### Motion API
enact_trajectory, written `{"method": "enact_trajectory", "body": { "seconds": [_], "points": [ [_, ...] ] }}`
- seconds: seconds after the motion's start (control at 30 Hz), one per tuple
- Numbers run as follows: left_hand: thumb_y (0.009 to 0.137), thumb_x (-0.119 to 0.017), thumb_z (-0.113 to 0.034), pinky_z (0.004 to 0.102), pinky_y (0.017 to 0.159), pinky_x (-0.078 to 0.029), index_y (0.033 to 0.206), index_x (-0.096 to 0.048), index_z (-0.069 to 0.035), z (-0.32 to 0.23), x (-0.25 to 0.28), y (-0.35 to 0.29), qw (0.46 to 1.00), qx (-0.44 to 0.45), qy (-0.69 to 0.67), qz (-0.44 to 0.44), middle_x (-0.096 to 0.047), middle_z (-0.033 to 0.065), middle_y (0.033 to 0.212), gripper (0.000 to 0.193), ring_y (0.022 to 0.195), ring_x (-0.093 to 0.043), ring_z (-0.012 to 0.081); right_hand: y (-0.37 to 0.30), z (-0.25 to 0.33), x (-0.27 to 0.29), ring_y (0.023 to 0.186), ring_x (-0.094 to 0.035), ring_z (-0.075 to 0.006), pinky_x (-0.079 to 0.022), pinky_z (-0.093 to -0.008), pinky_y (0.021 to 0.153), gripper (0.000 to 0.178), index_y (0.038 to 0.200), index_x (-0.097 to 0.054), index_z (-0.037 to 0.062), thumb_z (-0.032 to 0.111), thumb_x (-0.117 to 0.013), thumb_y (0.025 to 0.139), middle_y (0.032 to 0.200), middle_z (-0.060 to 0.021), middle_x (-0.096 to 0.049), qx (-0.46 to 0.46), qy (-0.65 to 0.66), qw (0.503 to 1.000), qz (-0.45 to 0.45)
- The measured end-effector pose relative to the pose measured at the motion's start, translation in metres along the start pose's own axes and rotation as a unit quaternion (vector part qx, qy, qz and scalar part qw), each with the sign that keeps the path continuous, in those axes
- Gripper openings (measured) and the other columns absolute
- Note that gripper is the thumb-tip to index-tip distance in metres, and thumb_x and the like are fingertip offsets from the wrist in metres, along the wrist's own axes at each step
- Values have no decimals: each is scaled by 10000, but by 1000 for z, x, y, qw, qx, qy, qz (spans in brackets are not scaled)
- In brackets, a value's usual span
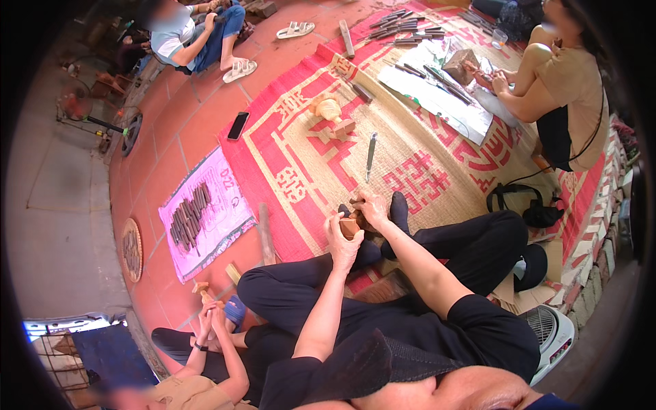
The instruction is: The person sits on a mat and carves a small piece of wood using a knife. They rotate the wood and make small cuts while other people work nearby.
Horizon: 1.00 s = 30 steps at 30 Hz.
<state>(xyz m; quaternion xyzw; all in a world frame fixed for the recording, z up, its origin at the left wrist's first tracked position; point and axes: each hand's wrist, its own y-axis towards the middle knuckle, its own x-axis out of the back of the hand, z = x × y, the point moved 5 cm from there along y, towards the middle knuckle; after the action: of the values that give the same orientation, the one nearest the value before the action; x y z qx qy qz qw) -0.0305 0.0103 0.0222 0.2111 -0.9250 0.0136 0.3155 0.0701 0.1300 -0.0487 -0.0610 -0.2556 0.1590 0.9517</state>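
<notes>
Brown wood: clasping block [349, 229] in left hand [343, 240] over mat [301, 229]; curling right hand [374, 209] round unidentifiable dark item [356, 201]; apparently shaping, next needing steady bracing.

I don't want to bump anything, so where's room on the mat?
On the woven mat, left of the slim tool and below the pale carving; also between it and the black strapped thing. It's crowded at the far end, with dark tools and a white sheet, and around the left hand and right hand.
</notes>
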Motion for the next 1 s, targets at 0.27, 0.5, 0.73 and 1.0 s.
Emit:
{"method": "enact_trajectory", "body": {
  "seconds": [0.27,0.5,0.73,1.0],
  "points": [
    [710,-747,-170,400,983,-430,1312,-416,-78,-2,-1,2,999,27,-26,11,-373,156,1274,693,1157,-463,303,-8,6,-1,829,-663,-251,-493,-354,765,169,846,-694,51,193,-719,760,832,-85,-699,110,-15,993,36],
    [709,-749,-164,404,1003,-404,1298,-420,-63,-4,1,-3,999,25,-46,3,-381,164,1261,682,1156,-461,301,-15,7,-3,825,-659,-312,-486,-405,738,181,837,-680,77,221,-721,736,814,-122,-691,194,25,981,15],
    [689,-748,-166,413,943,-456,1268,-453,-102,-10,1,-1,999,17,-30,-8,-418,153,1237,652,1135,-497,309,-2,-2,0,785,-672,-274,-500,-395,686,135,873,-664,45,138,-684,777,818,-131,-692,16,66,997,30],
    [695,-748,-166,419,961,-445,1280,-442,-98,-4,2,-4,1000,12,-21,-4,-401,159,1256,664,1152,-479,324,-3,1,3,762,-616,-290,-399,-404,861,200,761,-687,89,283,-729,733,765,-96,-676,135,-65,989,-7]
  ]
}}
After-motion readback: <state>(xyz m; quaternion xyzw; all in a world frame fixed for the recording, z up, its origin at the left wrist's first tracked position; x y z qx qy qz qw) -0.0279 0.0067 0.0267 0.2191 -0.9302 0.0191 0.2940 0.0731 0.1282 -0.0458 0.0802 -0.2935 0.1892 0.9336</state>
